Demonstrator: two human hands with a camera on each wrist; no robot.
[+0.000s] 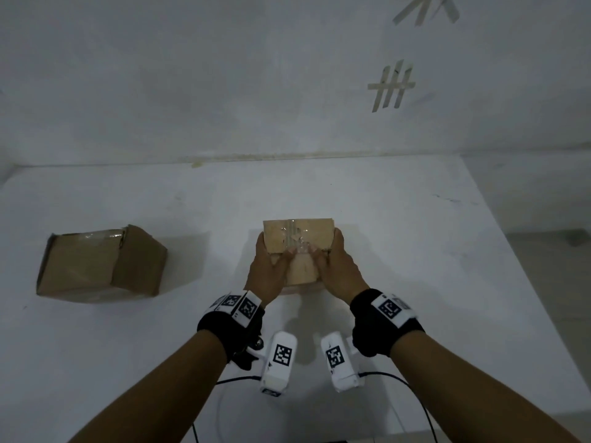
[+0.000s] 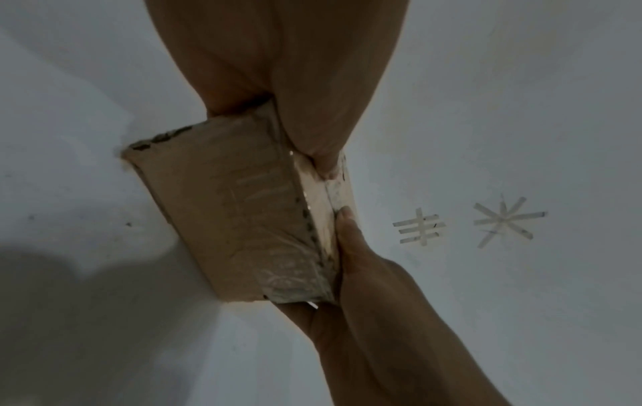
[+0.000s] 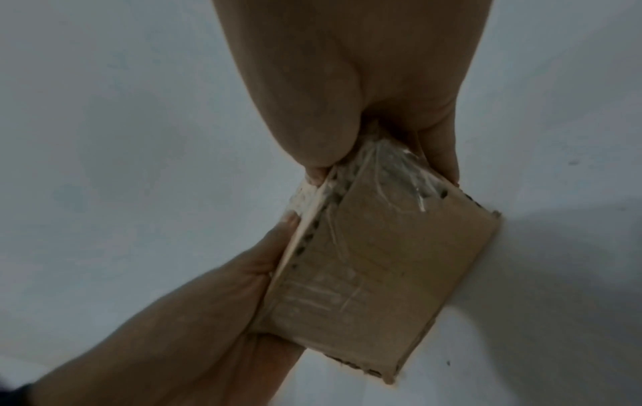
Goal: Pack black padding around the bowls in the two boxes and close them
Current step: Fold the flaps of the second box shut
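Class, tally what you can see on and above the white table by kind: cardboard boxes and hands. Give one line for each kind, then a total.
Cardboard boxes: 2, the held box and the left box
Hands: 2, the left hand and the right hand
Total: 4

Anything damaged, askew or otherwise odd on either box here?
Yes. The left box has one flap standing up, not flat. The box in the hands carries torn, crinkled clear tape and ragged cardboard edges. No padding or bowls are visible.

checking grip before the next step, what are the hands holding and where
Both hands, left hand and right hand, hold the middle box by its two sides, thumbs on the top flaps.
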